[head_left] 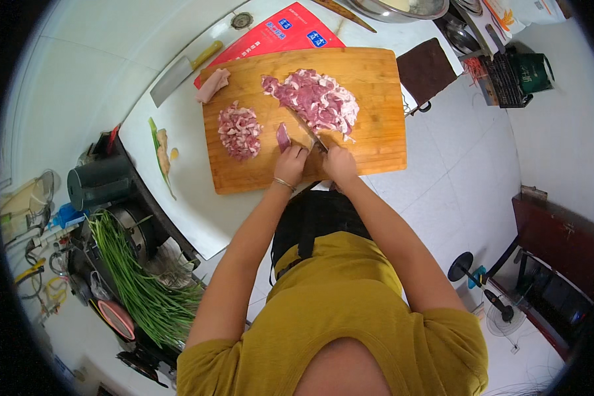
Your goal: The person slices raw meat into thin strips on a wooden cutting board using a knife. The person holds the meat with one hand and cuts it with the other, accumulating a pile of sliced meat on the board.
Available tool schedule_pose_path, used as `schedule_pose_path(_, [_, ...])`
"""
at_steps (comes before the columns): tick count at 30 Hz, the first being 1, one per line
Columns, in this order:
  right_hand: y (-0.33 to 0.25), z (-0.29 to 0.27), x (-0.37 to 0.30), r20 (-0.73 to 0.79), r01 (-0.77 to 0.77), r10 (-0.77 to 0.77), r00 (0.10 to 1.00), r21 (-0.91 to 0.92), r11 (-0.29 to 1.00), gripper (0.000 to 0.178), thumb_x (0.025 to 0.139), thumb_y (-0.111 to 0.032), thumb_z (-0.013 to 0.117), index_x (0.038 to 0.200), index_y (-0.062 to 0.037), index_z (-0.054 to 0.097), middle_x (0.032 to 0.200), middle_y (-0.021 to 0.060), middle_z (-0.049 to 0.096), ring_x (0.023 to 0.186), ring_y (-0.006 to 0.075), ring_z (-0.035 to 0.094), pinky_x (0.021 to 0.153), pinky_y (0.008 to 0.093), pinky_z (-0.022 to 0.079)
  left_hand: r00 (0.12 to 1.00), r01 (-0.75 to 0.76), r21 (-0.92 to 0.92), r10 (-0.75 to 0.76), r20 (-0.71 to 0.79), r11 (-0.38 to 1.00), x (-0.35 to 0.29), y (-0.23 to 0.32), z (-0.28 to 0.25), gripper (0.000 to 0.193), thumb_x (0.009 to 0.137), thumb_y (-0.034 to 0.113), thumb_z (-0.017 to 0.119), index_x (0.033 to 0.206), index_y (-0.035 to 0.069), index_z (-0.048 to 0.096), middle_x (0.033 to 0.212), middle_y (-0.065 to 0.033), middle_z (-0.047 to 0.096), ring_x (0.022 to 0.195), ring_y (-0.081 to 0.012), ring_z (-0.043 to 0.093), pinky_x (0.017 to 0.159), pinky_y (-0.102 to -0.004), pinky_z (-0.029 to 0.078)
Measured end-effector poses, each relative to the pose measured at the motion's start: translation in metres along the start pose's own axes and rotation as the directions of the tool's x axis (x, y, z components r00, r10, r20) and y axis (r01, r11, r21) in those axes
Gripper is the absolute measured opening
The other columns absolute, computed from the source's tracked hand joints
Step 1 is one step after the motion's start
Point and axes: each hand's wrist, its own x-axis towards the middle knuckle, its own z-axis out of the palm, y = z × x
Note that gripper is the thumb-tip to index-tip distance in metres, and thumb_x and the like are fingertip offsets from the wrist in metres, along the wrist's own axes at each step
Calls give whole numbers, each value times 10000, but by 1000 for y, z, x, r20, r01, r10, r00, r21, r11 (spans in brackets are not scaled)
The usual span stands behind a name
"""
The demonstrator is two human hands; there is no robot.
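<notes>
My right hand grips the handle of a knife, its blade slanting toward the far left over a wooden cutting board. Close beside it, my left hand is closed at the board's near edge. A strip of raw meat sticks out past its fingers. Beyond the blade lies a large heap of sliced meat, pink with white fat. On the board's left side sits a pile of diced meat. A pale slab of meat or skin rests at the far left corner.
A cleaver with a yellowish handle lies left of the board, near a red printed sheet. Ginger and a green onion stalk lie on the white counter. Green chives fill the lower left. A metal bowl stands at the back.
</notes>
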Motion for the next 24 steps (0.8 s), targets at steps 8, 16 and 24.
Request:
schedule_pose_path(8, [11, -11, -23, 62, 27, -23, 998, -63, 998, 169, 782, -162, 550, 852, -8, 558, 721, 252, 609, 690, 407, 613, 637, 499, 492, 987, 116, 97, -104, -126, 988, 1, 11, -13, 99, 773, 118, 556, 852, 62, 579, 864, -88, 543, 808, -259, 550, 690, -339, 468])
schedule_pose_path(16, [0, 3, -29, 160, 21, -5, 987, -100, 995, 162, 776, -133, 563, 881, -10, 567, 768, 219, 636, 737, 367, 644, 639, 464, 514, 994, -98, 132, 105, -43, 986, -6, 0, -7, 195, 733, 114, 517, 894, 41, 600, 886, -83, 557, 813, -218, 534, 714, -321, 467])
schedule_pose_path(24, [-17, -1, -13, 181, -39, 55, 982, -94, 995, 159, 746, -112, 563, 867, -13, 590, 828, 221, 633, 790, 370, 629, 682, 452, 508, 992, -104, 194, 115, -45, 975, 3, 3, 8, 199, 739, 112, 511, 899, 33, 598, 866, -83, 540, 824, -229, 524, 725, -315, 467])
